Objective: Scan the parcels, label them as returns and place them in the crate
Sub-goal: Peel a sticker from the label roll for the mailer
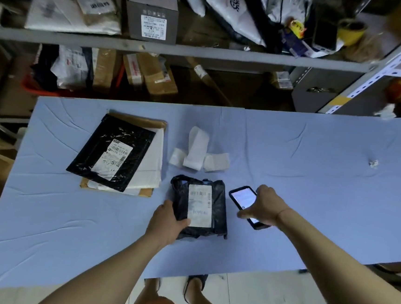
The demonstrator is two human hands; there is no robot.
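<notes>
Left hand (165,222) gripping near-left corner of small black parcel (200,208), thumb pressing on its white shipping label (199,205); parcel lying label-up on blue table (313,186), near front edge. Right hand (264,204) curling over lit phone (247,205) (screen facing up), holding it just right of parcel. Stack of flat parcels (122,152) sitting further left, black mailer on top. Strips of white labels (198,154) lying beyond small parcel. Cluttered shelves (179,49) standing behind table.

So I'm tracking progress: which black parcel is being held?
The small black parcel gripped by the left hand; the larger one tops the stack.
</notes>
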